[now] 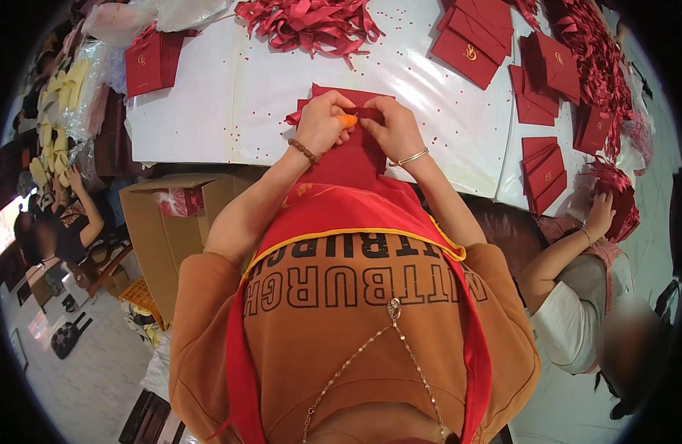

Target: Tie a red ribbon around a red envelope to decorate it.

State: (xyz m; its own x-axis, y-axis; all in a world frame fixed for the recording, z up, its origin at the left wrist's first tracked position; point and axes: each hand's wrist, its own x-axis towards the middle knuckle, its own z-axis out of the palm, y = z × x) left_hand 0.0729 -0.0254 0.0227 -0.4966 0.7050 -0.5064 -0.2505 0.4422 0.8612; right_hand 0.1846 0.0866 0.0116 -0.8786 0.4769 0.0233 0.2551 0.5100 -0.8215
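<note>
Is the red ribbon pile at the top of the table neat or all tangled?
Tangled: the red ribbon pile lies in loose, crossing loops on the white table.

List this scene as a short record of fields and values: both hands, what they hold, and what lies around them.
left hand: grips the red envelope, an orange tool by its fingers
right hand: pinches the envelope's top edge
surface: white table
ribbons: red ribbon pile at the far edge
stacks: more red envelopes to the right
co-worker: another person's hand at a ribbon heap
box: cardboard box below the table
</note>
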